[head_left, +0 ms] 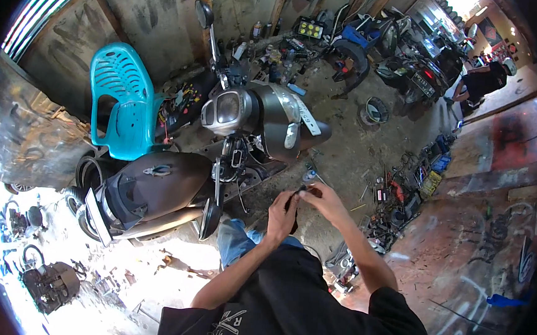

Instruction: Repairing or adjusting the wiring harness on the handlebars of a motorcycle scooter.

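Close together in front of my body, both hands pinch a small dark part (300,190), too small to name. My left hand (282,216) has its fingertips closed at the part's left side. From the right, my right hand (323,200) grips it between thumb and fingers. To the left stands a grey and brown scooter (174,186), its front fairing (229,110) nearest the wall. Neither hand touches the scooter. A small pair of pliers or similar metal tool (157,170) lies on its seat.
A turquoise plastic chair (122,123) stands behind the scooter. Tools and loose parts (398,189) lie along the right wall. A bucket (374,111) sits on the floor. Bottles (270,55) line the back wall, another motorcycle (405,77) stands far right, and a person (487,80) bends beyond it.
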`<state>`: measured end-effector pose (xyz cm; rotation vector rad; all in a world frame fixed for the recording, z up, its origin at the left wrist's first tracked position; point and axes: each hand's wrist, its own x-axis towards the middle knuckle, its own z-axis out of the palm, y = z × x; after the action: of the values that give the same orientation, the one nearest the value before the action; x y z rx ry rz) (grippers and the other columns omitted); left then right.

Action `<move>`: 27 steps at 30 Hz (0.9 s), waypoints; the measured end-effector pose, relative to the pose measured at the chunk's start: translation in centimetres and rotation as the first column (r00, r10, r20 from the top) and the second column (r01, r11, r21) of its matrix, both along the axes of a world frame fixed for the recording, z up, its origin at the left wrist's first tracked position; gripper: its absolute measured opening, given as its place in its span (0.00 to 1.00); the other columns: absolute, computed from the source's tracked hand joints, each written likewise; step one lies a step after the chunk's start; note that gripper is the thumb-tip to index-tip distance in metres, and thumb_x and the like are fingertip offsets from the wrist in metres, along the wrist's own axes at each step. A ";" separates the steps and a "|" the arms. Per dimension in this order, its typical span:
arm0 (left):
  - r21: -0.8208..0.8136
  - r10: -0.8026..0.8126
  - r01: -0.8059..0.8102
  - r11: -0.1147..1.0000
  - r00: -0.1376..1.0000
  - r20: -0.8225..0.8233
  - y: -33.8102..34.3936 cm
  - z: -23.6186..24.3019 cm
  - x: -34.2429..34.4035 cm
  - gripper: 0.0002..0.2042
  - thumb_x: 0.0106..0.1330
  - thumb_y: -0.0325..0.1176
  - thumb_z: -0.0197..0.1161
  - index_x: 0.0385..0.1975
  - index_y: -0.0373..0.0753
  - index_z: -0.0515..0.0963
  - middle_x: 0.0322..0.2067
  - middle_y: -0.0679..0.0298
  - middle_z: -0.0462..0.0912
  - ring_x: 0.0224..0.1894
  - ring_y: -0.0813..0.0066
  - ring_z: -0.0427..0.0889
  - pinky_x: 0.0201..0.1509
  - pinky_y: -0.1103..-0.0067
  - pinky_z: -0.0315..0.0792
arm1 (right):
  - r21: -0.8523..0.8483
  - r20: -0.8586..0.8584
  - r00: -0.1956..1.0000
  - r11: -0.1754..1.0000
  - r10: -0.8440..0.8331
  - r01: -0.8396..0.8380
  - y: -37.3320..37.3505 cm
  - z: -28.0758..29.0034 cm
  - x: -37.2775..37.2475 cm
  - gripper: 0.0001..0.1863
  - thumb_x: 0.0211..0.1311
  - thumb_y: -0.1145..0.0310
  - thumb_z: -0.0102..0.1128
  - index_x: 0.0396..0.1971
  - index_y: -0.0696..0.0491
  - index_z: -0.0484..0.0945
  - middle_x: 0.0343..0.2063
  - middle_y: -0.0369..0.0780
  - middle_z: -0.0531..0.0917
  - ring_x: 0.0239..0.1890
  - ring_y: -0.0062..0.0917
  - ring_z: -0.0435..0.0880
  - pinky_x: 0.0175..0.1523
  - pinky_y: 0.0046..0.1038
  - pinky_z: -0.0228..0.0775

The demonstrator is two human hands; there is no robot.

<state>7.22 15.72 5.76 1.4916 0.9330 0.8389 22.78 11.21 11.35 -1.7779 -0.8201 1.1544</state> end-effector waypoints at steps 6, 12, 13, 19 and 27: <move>-0.288 -0.085 0.053 0.956 0.991 -0.102 3.2 2.2 -5.2 0.17 0.77 0.41 0.60 0.51 0.30 0.79 0.43 0.46 0.85 0.50 0.58 0.86 0.56 0.69 0.75 | 0.085 0.153 0.983 0.992 -0.104 0.092 5.3 0.8 -4.7 0.14 0.64 0.66 0.73 0.44 0.59 0.85 0.31 0.38 0.86 0.33 0.17 0.80 0.40 0.24 0.72; -0.468 -0.055 -0.011 0.884 0.990 -0.127 5.5 1.5 -9.9 0.21 0.77 0.45 0.63 0.55 0.30 0.79 0.44 0.65 0.83 0.48 0.81 0.78 0.55 0.78 0.72 | 0.188 0.297 0.946 0.979 -0.128 0.073 12.3 1.2 -8.7 0.13 0.60 0.71 0.74 0.42 0.56 0.83 0.33 0.40 0.88 0.34 0.24 0.85 0.40 0.27 0.75; -0.471 -0.044 -0.022 0.882 0.991 -0.128 5.5 -0.2 -10.3 0.21 0.77 0.45 0.63 0.55 0.30 0.79 0.44 0.65 0.83 0.48 0.81 0.78 0.55 0.78 0.72 | 0.226 0.290 0.941 0.968 -0.172 0.107 13.4 0.9 -9.8 0.12 0.60 0.72 0.74 0.41 0.56 0.81 0.34 0.39 0.89 0.35 0.25 0.87 0.41 0.28 0.75; -0.145 0.211 -0.242 0.959 0.957 -0.200 7.7 -1.4 -10.2 0.21 0.77 0.42 0.62 0.59 0.32 0.72 0.43 0.51 0.82 0.48 0.59 0.83 0.53 0.68 0.75 | 0.346 0.687 0.707 0.931 -0.169 -0.114 15.7 -2.5 -11.5 0.11 0.56 0.70 0.76 0.36 0.54 0.83 0.33 0.39 0.82 0.39 0.40 0.81 0.46 0.40 0.75; -0.088 0.089 -0.095 0.992 0.993 -0.071 8.7 2.2 -11.7 0.18 0.79 0.32 0.56 0.63 0.33 0.66 0.39 0.54 0.80 0.35 0.70 0.81 0.38 0.72 0.76 | 0.012 0.880 0.469 0.984 0.072 -0.175 14.5 0.1 -14.1 0.12 0.66 0.60 0.65 0.42 0.49 0.90 0.43 0.44 0.75 0.48 0.42 0.75 0.50 0.41 0.71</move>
<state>-4.47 24.42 7.93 1.4137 1.0831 0.8062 8.65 25.71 11.49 -2.2342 -1.5951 0.1287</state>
